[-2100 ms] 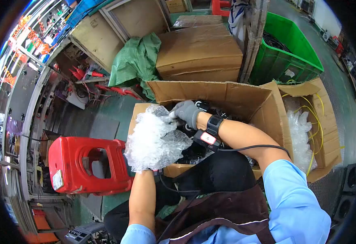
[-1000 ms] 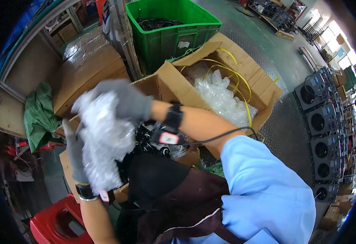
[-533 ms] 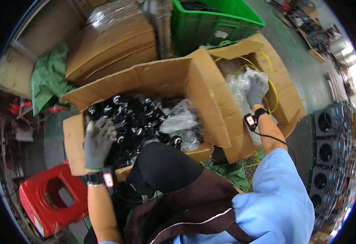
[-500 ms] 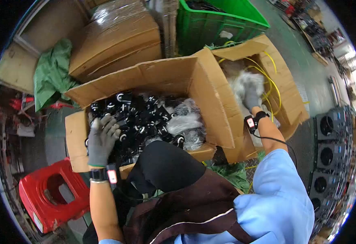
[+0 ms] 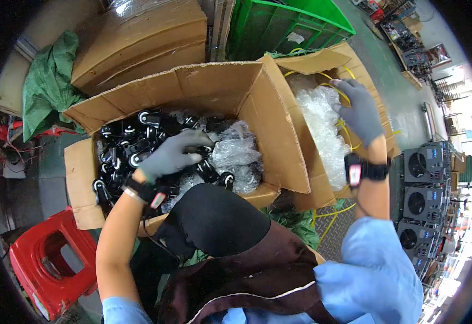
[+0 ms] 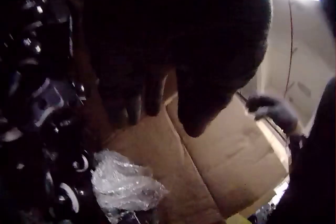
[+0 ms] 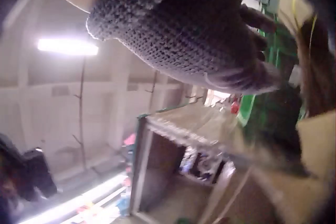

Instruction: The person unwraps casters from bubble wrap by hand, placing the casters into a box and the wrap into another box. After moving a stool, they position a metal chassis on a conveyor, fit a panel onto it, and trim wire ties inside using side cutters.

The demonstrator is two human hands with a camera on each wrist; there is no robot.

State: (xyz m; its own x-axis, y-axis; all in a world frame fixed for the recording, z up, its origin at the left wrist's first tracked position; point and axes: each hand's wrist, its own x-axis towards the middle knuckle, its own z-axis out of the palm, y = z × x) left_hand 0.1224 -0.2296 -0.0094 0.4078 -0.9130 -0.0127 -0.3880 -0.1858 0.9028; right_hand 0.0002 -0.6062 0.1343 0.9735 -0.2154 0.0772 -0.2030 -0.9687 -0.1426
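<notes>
Grip of left hand (image 5: 174, 154) stood apart, fingers loosely bent, over black casters (image 5: 125, 148) heaped in wide carton (image 5: 273, 129); whether it touched them, could not tell. Grip of right hand (image 5: 361, 112) also stood apart, over far edge of clear wrap (image 5: 325, 129) in smaller carton (image 5: 379, 110). Crumpled plastic (image 5: 236, 151) lay beside casters. Green bin (image 5: 265, 29) stood behind smaller carton, red stool (image 5: 31, 259) near wide carton.

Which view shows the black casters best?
The head view: it shows the black casters in the cardboard box, bright enough to pick out single wheels. The left wrist view shows part of the heap, darkly; the right wrist view, none I can recognize.
</notes>
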